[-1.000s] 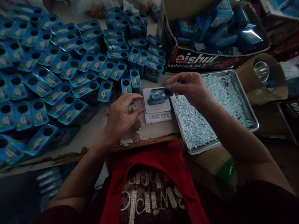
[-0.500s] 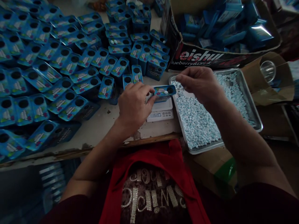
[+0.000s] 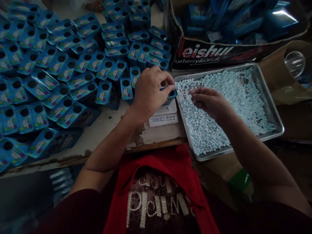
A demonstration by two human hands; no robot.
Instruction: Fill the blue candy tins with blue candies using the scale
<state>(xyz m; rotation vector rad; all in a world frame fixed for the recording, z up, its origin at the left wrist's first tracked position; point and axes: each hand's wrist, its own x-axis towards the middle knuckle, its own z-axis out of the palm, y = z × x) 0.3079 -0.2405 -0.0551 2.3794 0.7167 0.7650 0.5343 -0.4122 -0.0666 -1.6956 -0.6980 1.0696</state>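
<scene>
A blue candy tin rests on a small white digital scale and is mostly hidden by my left hand. The thumb and forefinger of that hand are pinched over the tin's top; whatever they hold is hidden. Just right of the scale lies a metal tray spread with small pale blue and white candies. Above the candies, towards the tray's left side, my right hand has its fingertips drawn together, and I cannot make out anything in them.
Many blue tins with round holes on top stand crowded across the left and back of the table. An open black carton holding more tins is behind the tray. Brown cardboard stands at the right.
My left hand has shifted right along the tin, now covering most of its top. My right hand has lowered towards the candies. The view has shifted slightly, and the scale's reading has changed.
</scene>
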